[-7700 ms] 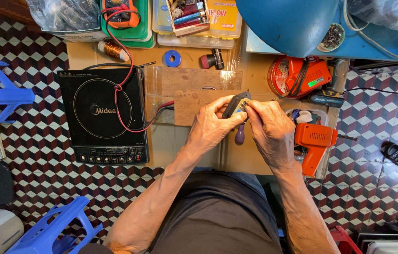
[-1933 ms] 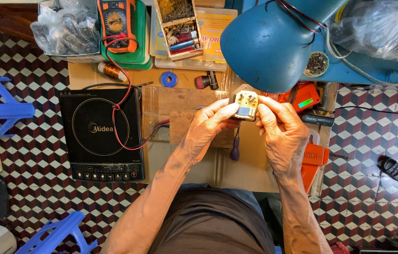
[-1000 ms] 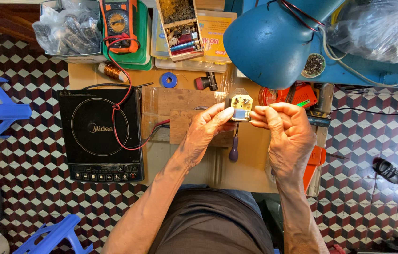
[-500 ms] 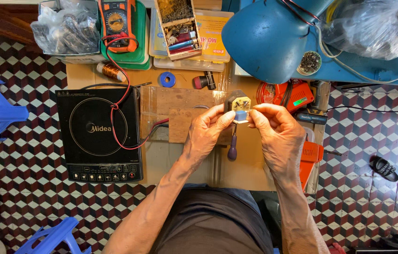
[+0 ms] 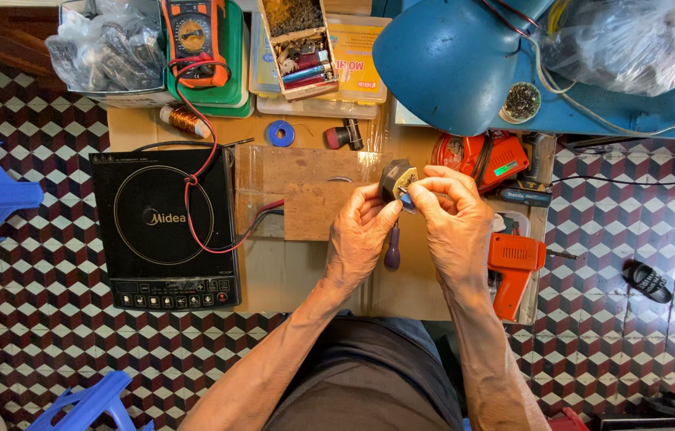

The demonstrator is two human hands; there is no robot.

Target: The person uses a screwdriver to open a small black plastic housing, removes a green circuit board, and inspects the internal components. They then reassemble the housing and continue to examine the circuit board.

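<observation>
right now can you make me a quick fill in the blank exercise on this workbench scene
1. Both hands hold a small part above the ____ board.
2. The black induction cooker lies to the person's ____.
3. The lamp shade over the bench is ____.
4. The multimeter rests in a ____ tray.

Missing words: wooden; left; blue; green

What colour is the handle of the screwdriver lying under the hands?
Purple, seen in the head view: screwdriver handle.

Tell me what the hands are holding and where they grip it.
Both hands hold one small dark-and-cream part above the bench: left hand at its lower left edge, right hand pinching its right side.
</observation>
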